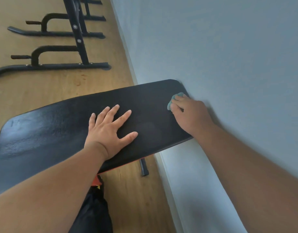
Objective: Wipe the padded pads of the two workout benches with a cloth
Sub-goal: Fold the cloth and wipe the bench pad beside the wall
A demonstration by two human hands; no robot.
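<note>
1. Head view, looking down: 1 black padded bench pad (64, 132) fills the middle, its long axis running from your lower left up to the upper right, where its far end sits just beside a pale grey wall (229, 56).
2. Your right hand (190, 113) is at that far end, fingers curled over a small teal cloth (174, 100) and pressing it onto the pad near the wall-side corner.
3. Your left hand (109, 128) lies flat on the middle of the pad, fingers straight and spread, holding nothing.
4. All the pad not under your hands lies down and to the left of the cloth, toward your body, so the next stroke likely runs back along the long axis.
5. Your right hand has the cloth; your left hand sits in the stroke's path and would probably need to shift.
6. Black metal frames (57, 47) stand well apart on the wooden floor (60, 81); you cannot tell whether they belong to bench 2.
</note>
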